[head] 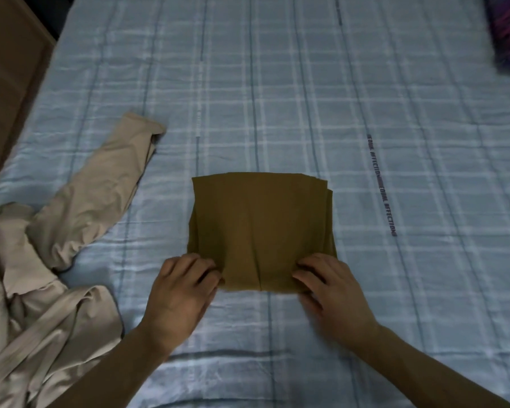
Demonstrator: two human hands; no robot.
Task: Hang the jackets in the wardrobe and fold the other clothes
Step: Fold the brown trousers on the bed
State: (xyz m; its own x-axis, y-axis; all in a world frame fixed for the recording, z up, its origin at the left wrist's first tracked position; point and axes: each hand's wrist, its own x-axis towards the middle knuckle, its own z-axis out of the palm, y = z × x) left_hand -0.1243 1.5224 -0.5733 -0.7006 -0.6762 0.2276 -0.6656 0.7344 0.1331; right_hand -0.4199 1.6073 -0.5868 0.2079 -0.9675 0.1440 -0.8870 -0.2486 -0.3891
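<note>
An olive-brown garment [259, 222] lies folded into a flat rectangle in the middle of the bed. My left hand [183, 290] grips its near left corner, fingers curled on the cloth. My right hand [327, 287] pinches the near right corner the same way. A beige jacket [56, 251] lies crumpled at the left, one sleeve stretched toward the far side.
The bed is covered by a light blue checked sheet [365, 98]. A brown wooden panel [6, 69] stands along the far left edge. A dark purple patterned item [507, 33] sits at the far right corner.
</note>
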